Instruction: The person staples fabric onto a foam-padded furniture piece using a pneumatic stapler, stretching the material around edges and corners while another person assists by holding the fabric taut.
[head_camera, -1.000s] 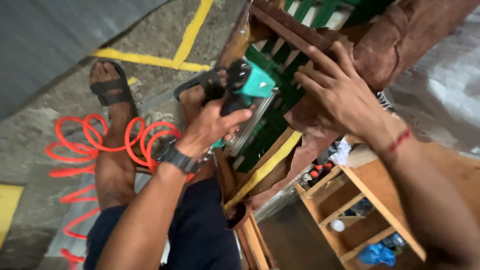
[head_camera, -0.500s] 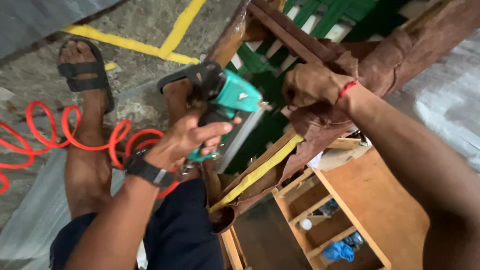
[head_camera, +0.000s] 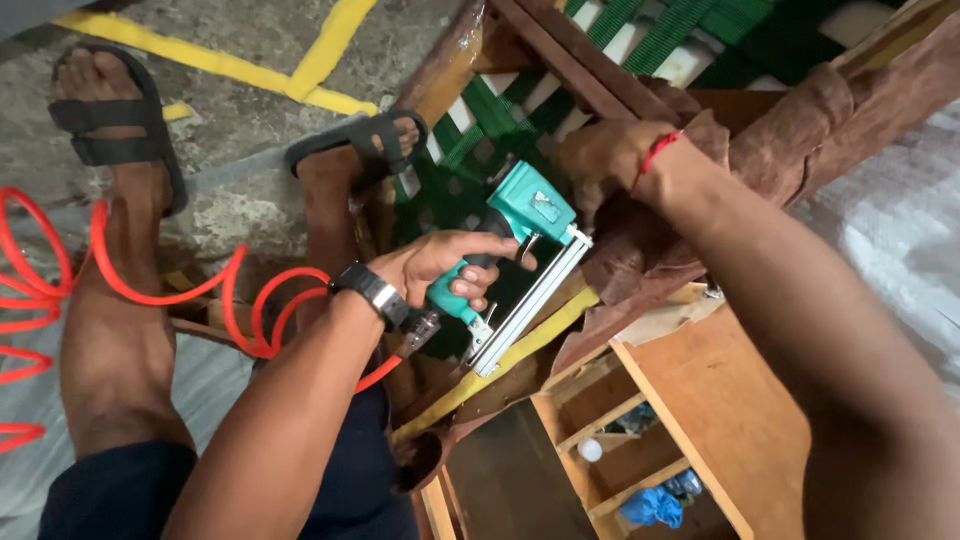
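Observation:
My left hand (head_camera: 440, 262), with a dark watch on the wrist, is wrapped round the handle of a teal pneumatic staple gun (head_camera: 530, 205). The gun's long metal magazine (head_camera: 525, 305) slants down to the left. Its nose points at brown fabric (head_camera: 790, 130) draped over a wooden furniture frame (head_camera: 450, 60). My right hand (head_camera: 610, 160), a red thread on its wrist, grips a fold of that fabric just right of the gun's head. Green webbing (head_camera: 660, 30) is stretched across the frame behind both hands.
An orange coiled air hose (head_camera: 120, 290) runs from the gun's base across the concrete floor at left. My sandalled feet (head_camera: 110, 110) stand there beside yellow floor lines (head_camera: 320, 60). A small wooden shelf unit (head_camera: 700, 400) holding a blue object (head_camera: 650, 505) lies below right.
My right hand went from spread flat on the fabric to clenched on a fold of it. The staple gun swung right, closer to that hand, and the view shifted.

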